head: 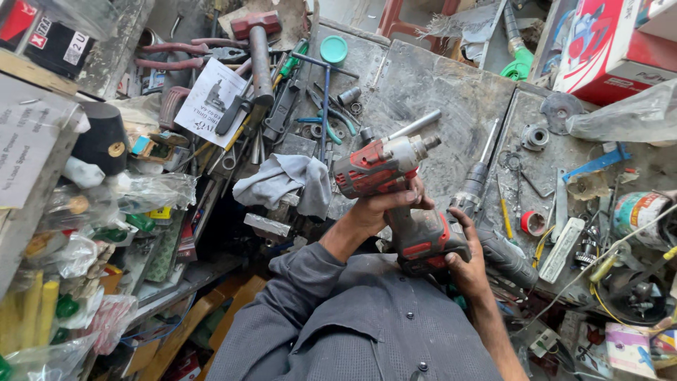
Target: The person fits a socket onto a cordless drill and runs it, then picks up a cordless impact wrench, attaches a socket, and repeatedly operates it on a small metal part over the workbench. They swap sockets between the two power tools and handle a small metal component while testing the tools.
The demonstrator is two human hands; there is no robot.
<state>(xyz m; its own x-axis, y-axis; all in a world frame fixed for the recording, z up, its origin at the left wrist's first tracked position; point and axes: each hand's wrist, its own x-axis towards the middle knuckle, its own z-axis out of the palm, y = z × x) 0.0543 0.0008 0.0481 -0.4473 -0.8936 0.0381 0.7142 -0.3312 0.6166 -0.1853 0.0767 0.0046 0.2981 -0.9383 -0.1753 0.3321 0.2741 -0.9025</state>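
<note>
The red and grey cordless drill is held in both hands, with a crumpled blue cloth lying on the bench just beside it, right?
Not quite: the head view shows the crumpled cloth is grey, not blue. The rest holds: the left hand and the right hand both hold the red and grey cordless drill, and the cloth lies on the bench just beside it.

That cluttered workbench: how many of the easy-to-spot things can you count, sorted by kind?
Red-and-grey cordless drill, held by the left hand and right hand: 1
Hammer: 1
Grey rag: 1
Round green lid: 1
Red-and-white box: 1
Total: 5, among clutter too tangled to count.
</note>
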